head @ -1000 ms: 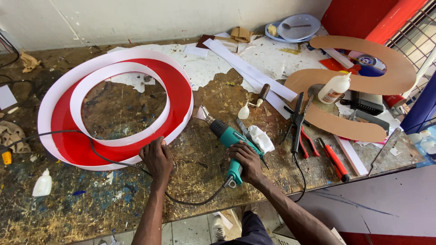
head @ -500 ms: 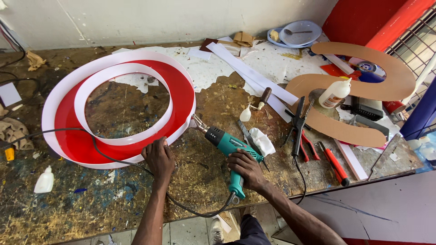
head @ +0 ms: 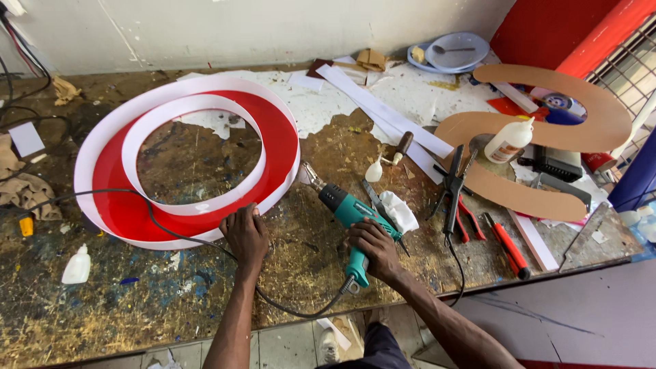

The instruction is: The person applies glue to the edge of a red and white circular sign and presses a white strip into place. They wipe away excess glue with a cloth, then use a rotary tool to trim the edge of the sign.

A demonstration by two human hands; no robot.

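A large red ring-shaped sign letter (head: 184, 147) with white plastic walls lies flat on the stained workbench (head: 123, 301). My left hand (head: 246, 236) rests on its near outer wall, fingers pressed against the white strip. My right hand (head: 372, 249) grips the handle of a teal heat gun (head: 345, 208), whose metal nozzle points at the ring's right outer edge. The gun's black cord (head: 171, 236) loops across the ring and back under my left arm.
Right of the gun lie a white rag (head: 398, 210), black pliers (head: 454, 188), red cutters (head: 509, 246) and a glue bottle (head: 509, 140). A brown cardboard curved letter (head: 581, 137) sits far right. White strips (head: 383, 113), plates (head: 451, 51) and a small bottle (head: 76, 265) surround the work.
The heat gun has shifted slightly left, its nozzle closer to the ring's right edge. My left hand stays on the ring's near wall.
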